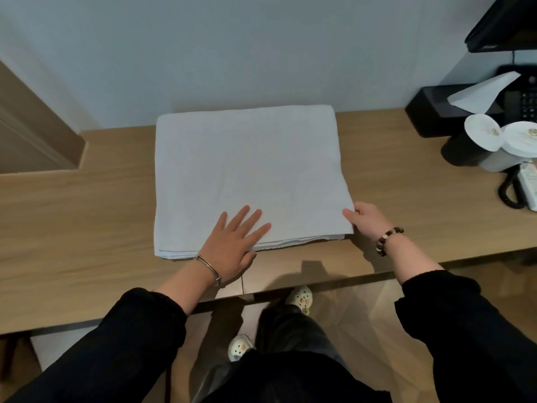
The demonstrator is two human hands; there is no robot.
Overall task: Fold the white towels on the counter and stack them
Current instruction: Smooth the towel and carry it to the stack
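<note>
A white towel (247, 170) lies folded into a flat rectangle on the wooden counter (72, 222), its far edge against the wall. Several layers show along its near edge. My left hand (232, 245) lies flat on the towel's near edge with fingers straight and spread. My right hand (367, 219) pinches the towel's near right corner, thumb on top and fingers curled underneath. No other towel is in view.
At the far right stand a black tissue box (436, 112) with a white tissue sticking up, two cups with white paper lids (494, 141) and a black telephone (523, 103) with a coiled cord. The counter's front edge runs just below my wrists.
</note>
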